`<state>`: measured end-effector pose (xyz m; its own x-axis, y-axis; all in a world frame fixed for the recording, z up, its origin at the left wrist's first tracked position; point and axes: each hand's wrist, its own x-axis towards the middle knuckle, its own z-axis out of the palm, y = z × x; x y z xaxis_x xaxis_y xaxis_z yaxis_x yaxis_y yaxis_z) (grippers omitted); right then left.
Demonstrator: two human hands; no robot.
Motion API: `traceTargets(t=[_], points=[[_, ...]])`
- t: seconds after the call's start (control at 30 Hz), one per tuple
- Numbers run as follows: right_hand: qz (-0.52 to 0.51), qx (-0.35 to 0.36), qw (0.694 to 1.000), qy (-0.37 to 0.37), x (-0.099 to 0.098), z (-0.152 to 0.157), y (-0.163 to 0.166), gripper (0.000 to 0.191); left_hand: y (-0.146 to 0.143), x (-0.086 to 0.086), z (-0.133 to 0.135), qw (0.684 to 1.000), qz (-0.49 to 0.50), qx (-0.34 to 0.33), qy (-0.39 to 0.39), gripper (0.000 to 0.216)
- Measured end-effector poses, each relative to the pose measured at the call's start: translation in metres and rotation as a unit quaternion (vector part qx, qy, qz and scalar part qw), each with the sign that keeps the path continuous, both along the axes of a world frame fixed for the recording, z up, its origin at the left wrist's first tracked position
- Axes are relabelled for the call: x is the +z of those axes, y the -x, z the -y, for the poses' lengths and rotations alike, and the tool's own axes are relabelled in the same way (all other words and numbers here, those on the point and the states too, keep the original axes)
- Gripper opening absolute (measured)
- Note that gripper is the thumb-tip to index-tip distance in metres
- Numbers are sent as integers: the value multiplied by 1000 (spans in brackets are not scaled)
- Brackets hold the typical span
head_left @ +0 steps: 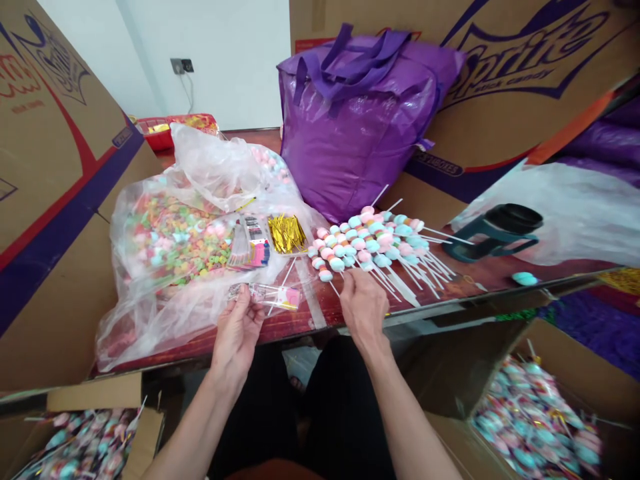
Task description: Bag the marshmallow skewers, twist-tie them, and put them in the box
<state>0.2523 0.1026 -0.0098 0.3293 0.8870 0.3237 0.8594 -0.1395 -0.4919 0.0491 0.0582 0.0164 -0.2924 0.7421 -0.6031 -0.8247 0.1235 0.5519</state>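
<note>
My left hand (239,325) holds a small clear plastic sleeve with a pink end (270,295) flat on the red table (320,308), near its front edge. My right hand (361,303) rests on the table just below a heap of candy skewers (373,243), pastel pink, blue and white pieces on white sticks; its fingers touch the lowest sticks, and whether it grips one is hidden. A stack of printed clear sleeves (250,248) and a bundle of gold twist ties (287,233) lie between the hands and a big clear bag of mixed coloured candy (173,243).
A purple shopping bag (357,113) stands at the back. Large cardboard cartons (47,133) wall both sides. A dark teal tape dispenser (493,233) sits at right. Open boxes of wrapped candy skewers sit on the floor at lower left (83,443) and lower right (535,417).
</note>
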Motion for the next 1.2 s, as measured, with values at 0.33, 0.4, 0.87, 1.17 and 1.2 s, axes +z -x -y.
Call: traceTargets(t=[0.33, 0.4, 0.87, 1.17, 1.2], points=[[-352, 92, 927, -87, -1, 118, -13, 15, 1, 6, -7, 999, 31, 29, 11, 20], [-334, 127, 927, -111, 2, 124, -9, 10, -1, 6, -6, 999, 25, 38, 1, 18], [-230, 226, 935, -149, 9, 128, -15, 14, 7, -8, -3, 994, -19, 23, -101, 17], [-239, 226, 930, -162, 7, 130, -14, 16, 11, -7, -6, 996, -15, 12, -90, 17], [-232, 227, 932, -164, 7, 130, -14, 16, 11, -6, -6, 996, -12, 7, -86, 19]])
